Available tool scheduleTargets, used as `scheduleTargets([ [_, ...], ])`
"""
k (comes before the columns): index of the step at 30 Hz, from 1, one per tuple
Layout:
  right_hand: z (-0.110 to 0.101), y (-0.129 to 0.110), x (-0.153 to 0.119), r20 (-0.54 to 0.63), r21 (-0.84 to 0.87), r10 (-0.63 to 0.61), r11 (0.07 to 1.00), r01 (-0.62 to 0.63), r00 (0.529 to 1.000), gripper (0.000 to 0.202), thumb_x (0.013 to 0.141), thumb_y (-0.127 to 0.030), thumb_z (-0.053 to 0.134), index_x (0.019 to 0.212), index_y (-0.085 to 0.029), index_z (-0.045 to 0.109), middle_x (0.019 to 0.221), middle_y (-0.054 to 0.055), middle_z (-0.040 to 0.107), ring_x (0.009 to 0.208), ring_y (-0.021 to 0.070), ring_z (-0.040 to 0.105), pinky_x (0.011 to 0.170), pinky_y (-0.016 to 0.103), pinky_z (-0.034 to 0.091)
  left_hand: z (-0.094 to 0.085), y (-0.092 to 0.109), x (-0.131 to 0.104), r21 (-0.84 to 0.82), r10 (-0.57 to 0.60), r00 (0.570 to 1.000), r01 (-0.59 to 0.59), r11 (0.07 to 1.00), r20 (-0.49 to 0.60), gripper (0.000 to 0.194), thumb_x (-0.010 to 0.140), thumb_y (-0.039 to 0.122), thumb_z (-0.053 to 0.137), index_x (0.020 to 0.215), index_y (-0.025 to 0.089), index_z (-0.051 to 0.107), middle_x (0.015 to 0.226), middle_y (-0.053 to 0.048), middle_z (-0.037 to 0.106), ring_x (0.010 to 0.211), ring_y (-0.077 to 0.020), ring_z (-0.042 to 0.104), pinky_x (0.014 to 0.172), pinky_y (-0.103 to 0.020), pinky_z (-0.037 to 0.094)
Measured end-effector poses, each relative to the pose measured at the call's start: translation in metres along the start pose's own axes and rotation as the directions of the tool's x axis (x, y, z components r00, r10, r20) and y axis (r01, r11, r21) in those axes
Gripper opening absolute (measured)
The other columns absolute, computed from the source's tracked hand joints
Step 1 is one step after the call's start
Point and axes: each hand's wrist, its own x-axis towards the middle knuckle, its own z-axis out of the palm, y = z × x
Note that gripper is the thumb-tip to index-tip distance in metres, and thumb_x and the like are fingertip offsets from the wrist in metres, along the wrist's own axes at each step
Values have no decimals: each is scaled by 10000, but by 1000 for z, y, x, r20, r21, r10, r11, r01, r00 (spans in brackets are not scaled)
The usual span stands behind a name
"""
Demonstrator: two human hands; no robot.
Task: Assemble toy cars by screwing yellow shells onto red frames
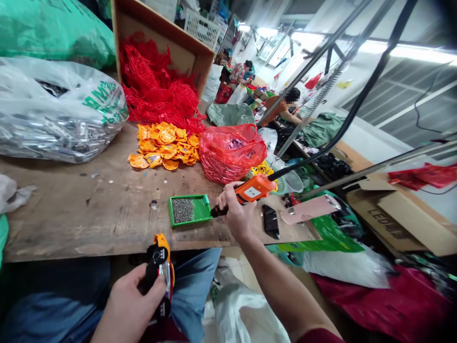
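Observation:
My left hand (130,302) pinches a black and orange plastic assembly (159,271) above my lap, in front of the table's edge. An orange electric screwdriver (255,188) with a black cable is gripped in my right hand (235,209). Its dark tip end points left, beside the right side of a green tray (190,221). Small dark metal screws (183,210) fill the left part of that tray. Behind it on the wooden table (89,209) lies a pile of orange plastic parts (166,143).
Red netting (160,85) spills from a cardboard box (174,19). A red bag (232,152) stands behind the screwdriver. A phone (270,221) and a pink bottle (310,209) lie at the right. Clear bag (57,119) at left. A person (276,107) works farther back.

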Motion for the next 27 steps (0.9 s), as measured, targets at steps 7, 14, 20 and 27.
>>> scheduleTargets([
  [7, -6, 10, 1, 10, 19, 1, 1000, -1, 1000, 184, 845, -290, 685, 851, -203, 522, 475, -114, 456, 362, 65, 446, 407, 208, 406, 4, -4, 2, -40, -16, 1000, 16, 999, 4, 323, 702, 506, 615, 683, 189, 676, 614, -8, 701, 620, -217, 652, 542, -234, 485],
  [14, -7, 16, 2, 14, 2, 19, 1000, -19, 1000, 214, 836, -308, 691, 866, -201, 508, 490, -115, 466, 368, 66, 447, 418, 219, 412, 5, 1, -1, -102, -32, 999, 30, 994, -21, 311, 711, 500, 619, 708, 194, 677, 638, -10, 712, 645, -228, 648, 557, -245, 484],
  [20, -8, 17, 2, 17, -12, 22, 1000, -22, 1000, 210, 841, -318, 687, 848, -196, 515, 469, -115, 455, 365, 68, 445, 417, 217, 405, 3, 0, 1, -80, -24, 1000, 25, 997, 8, 315, 705, 508, 629, 692, 196, 673, 638, -13, 709, 650, -235, 645, 555, -248, 485],
  [27, -9, 20, 1, 20, 10, 8, 1000, -8, 1000, 188, 852, -301, 679, 857, -197, 523, 472, -111, 471, 366, 69, 444, 412, 215, 405, 3, 3, 0, -101, -47, 999, 47, 994, 7, 287, 696, 490, 639, 691, 207, 678, 641, -4, 724, 665, -235, 654, 581, -241, 492],
])
